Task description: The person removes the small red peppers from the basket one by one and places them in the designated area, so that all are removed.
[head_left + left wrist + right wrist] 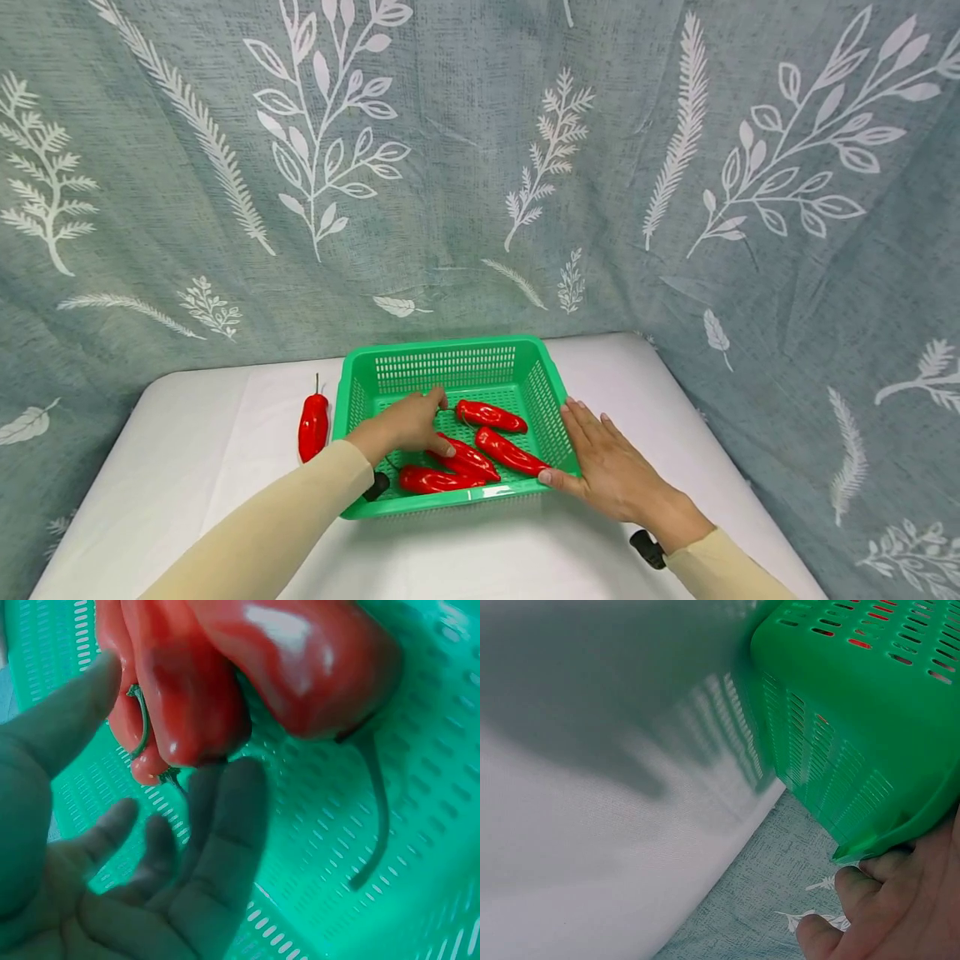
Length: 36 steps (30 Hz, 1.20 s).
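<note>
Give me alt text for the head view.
A person's left hand reaches into a green basket holding four red peppers, while the right hand touches its rim. A fifth pepper lies left of the basket on a white table.

High head view, forward and downward; close wrist views, green basket [442, 347] in all three

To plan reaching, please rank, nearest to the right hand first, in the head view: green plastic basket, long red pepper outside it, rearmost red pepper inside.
1. Green basket, touching the right hand.
2. Rearmost pepper, inside.
3. Outside pepper, left of the basket.
</note>
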Each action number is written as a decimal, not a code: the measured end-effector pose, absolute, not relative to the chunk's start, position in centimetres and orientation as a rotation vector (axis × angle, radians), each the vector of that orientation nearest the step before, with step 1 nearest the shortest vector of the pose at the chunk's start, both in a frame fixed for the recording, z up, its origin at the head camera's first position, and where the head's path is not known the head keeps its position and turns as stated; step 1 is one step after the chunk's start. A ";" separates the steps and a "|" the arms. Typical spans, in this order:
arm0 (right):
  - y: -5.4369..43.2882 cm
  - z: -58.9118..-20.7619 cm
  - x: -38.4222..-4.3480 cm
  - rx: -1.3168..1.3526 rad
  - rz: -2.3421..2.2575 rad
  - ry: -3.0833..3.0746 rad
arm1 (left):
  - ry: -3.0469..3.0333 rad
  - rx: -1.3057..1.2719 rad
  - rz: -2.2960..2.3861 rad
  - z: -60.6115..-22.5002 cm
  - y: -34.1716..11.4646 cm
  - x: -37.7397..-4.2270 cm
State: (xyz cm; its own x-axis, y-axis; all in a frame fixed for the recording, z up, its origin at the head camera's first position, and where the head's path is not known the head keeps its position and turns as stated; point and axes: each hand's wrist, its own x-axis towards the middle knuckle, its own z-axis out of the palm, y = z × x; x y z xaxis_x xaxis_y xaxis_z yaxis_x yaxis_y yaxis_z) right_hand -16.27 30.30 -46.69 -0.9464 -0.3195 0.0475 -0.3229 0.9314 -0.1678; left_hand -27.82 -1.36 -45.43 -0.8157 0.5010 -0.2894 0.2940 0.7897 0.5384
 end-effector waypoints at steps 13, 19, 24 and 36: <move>30.2 -46.5 -16.3 0.506 0.263 -3.071 | 2.519 0.755 0.736 -47.4 -0.5 -29.0; 30.2 -46.5 -16.3 0.515 0.261 -3.065 | 2.492 0.780 0.926 -47.5 0.3 -29.3; 30.2 -46.5 -16.2 0.513 0.259 -3.064 | 2.405 0.725 1.150 -47.2 1.0 -29.2; 30.1 -46.4 -16.1 0.496 0.273 -3.083 | 2.293 0.732 1.270 -47.0 1.9 -29.4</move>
State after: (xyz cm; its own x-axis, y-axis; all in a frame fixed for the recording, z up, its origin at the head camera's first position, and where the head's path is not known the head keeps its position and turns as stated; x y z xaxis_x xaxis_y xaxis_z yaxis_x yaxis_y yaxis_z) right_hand -16.06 30.09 -46.39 -0.9499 -0.3107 0.0344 -0.3119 0.9348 -0.1702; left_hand -29.40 1.87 -46.98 -0.7745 0.6241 -0.1036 0.2434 0.4451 0.8618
